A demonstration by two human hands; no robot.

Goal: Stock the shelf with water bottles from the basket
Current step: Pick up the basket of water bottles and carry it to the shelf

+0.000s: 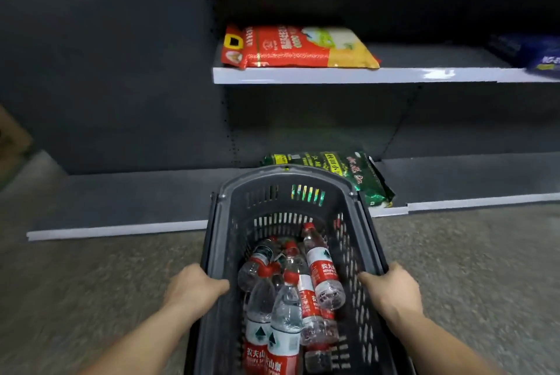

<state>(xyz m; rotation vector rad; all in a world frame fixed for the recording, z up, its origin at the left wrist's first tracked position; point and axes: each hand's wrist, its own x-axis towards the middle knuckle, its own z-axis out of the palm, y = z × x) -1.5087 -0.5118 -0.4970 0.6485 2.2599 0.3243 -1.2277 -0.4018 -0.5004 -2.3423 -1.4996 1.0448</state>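
Basket carried to the shelf, bottles loose inside.
My left hand (194, 285) and right hand (391, 288) clamp the basket (285, 180) rims; the water bottles (291, 293) lie jumbled within, so I judge any tilt could roll them.

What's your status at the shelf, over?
Left hand and right hand gripping dark plastic basket rims. Red-labelled clear water bottles all inside. Green bag on lower shelf behind basket.
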